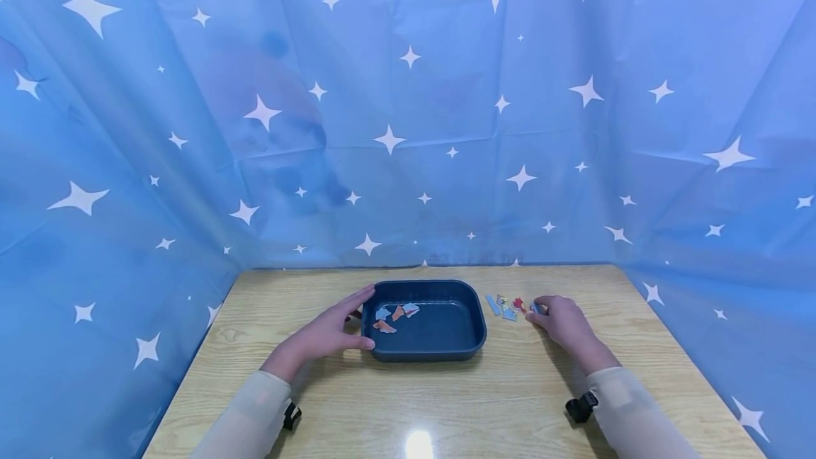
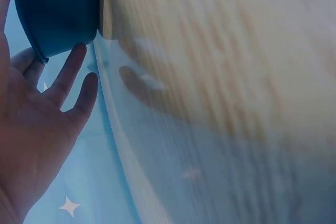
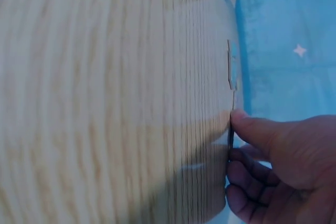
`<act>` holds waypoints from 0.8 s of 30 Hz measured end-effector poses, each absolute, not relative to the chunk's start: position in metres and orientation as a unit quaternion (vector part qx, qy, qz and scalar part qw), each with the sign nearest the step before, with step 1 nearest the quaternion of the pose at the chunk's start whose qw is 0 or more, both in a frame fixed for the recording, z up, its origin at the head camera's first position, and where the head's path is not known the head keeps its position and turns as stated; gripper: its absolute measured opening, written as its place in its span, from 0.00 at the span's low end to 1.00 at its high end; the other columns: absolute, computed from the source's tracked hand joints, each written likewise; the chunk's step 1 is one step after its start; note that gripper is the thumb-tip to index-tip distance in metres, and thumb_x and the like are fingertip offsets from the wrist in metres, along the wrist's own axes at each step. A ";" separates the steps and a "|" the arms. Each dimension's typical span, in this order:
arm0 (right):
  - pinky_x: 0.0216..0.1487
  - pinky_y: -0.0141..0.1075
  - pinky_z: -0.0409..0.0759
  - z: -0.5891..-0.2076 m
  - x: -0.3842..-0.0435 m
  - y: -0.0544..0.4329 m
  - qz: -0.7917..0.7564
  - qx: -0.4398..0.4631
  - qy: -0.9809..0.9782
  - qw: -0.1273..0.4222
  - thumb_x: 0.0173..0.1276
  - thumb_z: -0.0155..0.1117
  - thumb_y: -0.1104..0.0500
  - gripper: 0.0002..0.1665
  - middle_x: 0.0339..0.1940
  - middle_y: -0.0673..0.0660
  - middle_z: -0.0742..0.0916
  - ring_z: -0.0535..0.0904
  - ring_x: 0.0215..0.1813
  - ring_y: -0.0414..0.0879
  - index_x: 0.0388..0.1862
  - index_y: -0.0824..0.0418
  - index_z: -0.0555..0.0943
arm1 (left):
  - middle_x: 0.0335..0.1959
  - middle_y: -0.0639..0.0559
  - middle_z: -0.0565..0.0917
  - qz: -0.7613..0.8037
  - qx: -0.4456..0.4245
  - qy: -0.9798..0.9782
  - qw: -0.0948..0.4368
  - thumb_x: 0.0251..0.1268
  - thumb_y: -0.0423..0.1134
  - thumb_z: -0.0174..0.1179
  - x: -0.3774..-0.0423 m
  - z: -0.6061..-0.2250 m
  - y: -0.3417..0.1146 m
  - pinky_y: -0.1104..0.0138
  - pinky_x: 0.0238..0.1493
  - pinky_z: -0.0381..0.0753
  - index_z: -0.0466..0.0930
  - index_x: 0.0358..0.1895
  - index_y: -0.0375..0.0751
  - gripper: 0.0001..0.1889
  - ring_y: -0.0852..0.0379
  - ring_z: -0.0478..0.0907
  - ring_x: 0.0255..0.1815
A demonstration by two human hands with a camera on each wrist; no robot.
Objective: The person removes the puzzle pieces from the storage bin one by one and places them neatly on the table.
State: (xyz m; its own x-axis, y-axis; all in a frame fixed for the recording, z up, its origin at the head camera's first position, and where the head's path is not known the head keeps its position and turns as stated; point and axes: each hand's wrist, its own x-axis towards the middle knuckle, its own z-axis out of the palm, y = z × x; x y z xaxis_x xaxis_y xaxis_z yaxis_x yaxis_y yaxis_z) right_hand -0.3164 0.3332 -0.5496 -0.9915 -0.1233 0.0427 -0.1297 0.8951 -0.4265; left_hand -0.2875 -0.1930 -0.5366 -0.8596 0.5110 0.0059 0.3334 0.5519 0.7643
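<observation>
A dark blue rectangular tray (image 1: 423,356) sits on the table, with several small light blue and orange puzzle pieces (image 1: 384,326) in its left part. Around the tray's left end my left hand (image 1: 331,331) is spread, its thumb at the near corner and its fingers along the far side. The left wrist view shows these fingers mostly straight against the tray wall (image 2: 60,14). To the right of the tray, my right hand (image 1: 564,321) pinches a thin bluish puzzle piece (image 1: 535,308) at table level. Thumb and fingers hide much of that piece in the right wrist view.
Between the tray and my right hand lie several flat puzzle pieces (image 1: 508,314), blue, yellow and red. The wooden table (image 1: 497,409) ends at a blue star-patterned curtain (image 1: 446,197) behind and at both sides. Dark wrist cameras (image 1: 580,408) sit below the sleeves.
</observation>
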 end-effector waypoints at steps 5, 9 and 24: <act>0.50 0.59 0.89 -0.550 -0.315 0.333 0.233 0.056 -0.971 -0.001 0.78 0.74 0.58 0.28 0.55 0.76 0.89 0.89 0.53 0.67 0.66 0.78 0.83 | 0.93 0.58 0.50 0.408 0.243 0.874 0.108 0.72 0.52 0.78 -0.288 -0.538 -0.193 0.36 0.83 0.63 0.52 0.93 0.55 0.54 0.41 0.50 0.91; 0.52 0.59 0.89 -0.547 -0.313 0.332 0.251 0.040 -0.967 0.000 0.78 0.75 0.57 0.30 0.56 0.76 0.89 0.89 0.54 0.67 0.68 0.78 0.82 | 0.93 0.58 0.50 0.407 0.244 0.874 0.107 0.72 0.53 0.78 -0.289 -0.540 -0.194 0.36 0.83 0.63 0.52 0.92 0.59 0.54 0.42 0.49 0.91; 0.31 0.39 0.78 -0.516 -0.302 0.294 0.335 0.068 -0.938 0.053 0.81 0.73 0.53 0.25 0.34 0.54 0.88 0.80 0.32 0.46 0.65 0.70 0.86 | 0.94 0.55 0.49 0.406 0.245 0.873 0.110 0.71 0.53 0.78 -0.291 -0.542 -0.195 0.37 0.83 0.63 0.50 0.93 0.55 0.56 0.42 0.49 0.92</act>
State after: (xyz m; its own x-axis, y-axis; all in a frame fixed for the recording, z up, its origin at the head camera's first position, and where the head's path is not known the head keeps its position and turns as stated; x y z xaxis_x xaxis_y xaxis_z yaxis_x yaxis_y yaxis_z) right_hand -0.3024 0.2936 -0.5163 -0.9851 -0.0915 0.1456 -0.1629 0.7670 -0.6206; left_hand -0.2910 -0.1947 -0.5418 -0.8557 0.5175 0.0059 0.3380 0.5500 0.7637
